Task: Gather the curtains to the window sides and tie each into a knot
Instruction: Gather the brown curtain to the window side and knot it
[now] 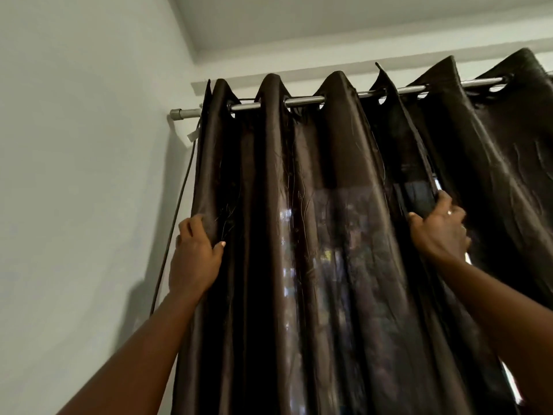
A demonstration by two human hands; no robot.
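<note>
A dark brown, shiny left curtain [299,223] hangs in deep folds from eyelets on a metal rod [305,100]. My left hand [194,259] grips its outer left fold, thumb in front and fingers wrapped behind the edge. My right hand [440,232] grips the inner right edge of the same curtain, fingers curled round the cloth, with a ring showing. A second dark curtain [502,163] hangs to the right on the same rod. Daylight shows faintly through the cloth and in a thin gap by my right wrist.
A pale wall [83,175] stands close on the left. A thin dark cable [176,217] runs down the wall beside the curtain's left edge. The rod's capped end [177,113] sticks out past the curtain. The ceiling is just above.
</note>
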